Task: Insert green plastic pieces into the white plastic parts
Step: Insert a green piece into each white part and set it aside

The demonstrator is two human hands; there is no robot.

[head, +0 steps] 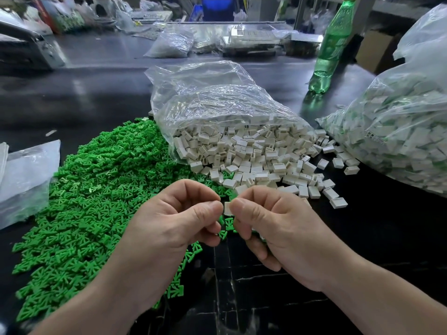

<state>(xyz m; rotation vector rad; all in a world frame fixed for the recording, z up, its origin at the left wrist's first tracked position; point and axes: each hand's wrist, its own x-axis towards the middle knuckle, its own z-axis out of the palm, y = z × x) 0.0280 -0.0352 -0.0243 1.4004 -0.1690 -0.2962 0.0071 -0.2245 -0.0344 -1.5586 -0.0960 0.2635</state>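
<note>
Now | glossy black table (96, 88) | left hand (179, 213) grip: cannot tell | right hand (271, 226) grip pinches white part (227, 208)

My two hands meet a little below the middle of the view, toward 6 o'clock. My left forearm (101, 286) enters from 7 o'clock and my right forearm (362, 286) from 4 o'clock, both bare. My left hand (179, 213) lies thumb side up with the fingers curled in. Its thumb (208, 209) presses on the index finger and points to 3 o'clock. If it pinches something, I cannot see it. My right hand (273, 228) is curled too, with the thumb (249, 209) pointing to 9 o'clock. It pinches a white piece (227, 207) at its fingertips. The two thumbs are just beside each other.
</note>
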